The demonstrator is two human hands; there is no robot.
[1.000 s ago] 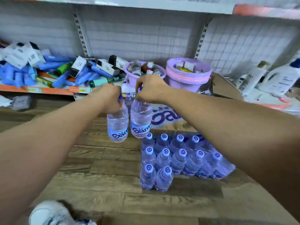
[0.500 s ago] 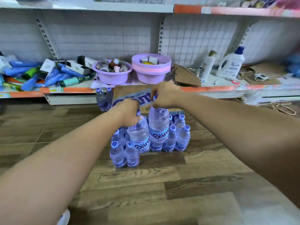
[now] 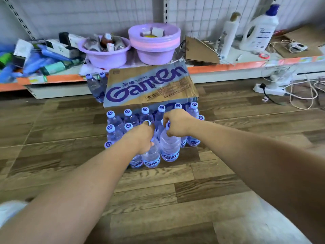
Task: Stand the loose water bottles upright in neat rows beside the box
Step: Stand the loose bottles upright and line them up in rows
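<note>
Hands: both curled tight, each on the top of one water bottle. Left hand (image 3: 141, 136) grips the neck of the left bottle (image 3: 151, 158), cap hidden under the fingers. Right hand (image 3: 176, 124) pinches the right bottle (image 3: 170, 148) at its cap. Both bottles are upright, side by side, just beside each other (whether their bases touch the floor cannot be told from this angle).

Writing: blue "Ganten" on both bottle labels. Same word, large and purple, across the top of the cardboard box (image 3: 149, 85), with a barcode by its near edge. Caps of the standing bottles carry a white "G"-like mark.

Position: standing bottles (image 3: 121, 124) in rows on the wooden floor (image 3: 175, 191), against the near side of the box. The two held bottles are at the near edge of this block, directly under the hands. Two more bottles (image 3: 95, 85) stand at the box's far left corner. Shelf (image 3: 228, 66) beyond the box holds two purple basins (image 3: 107, 57) and a white jug (image 3: 260, 29).
</note>
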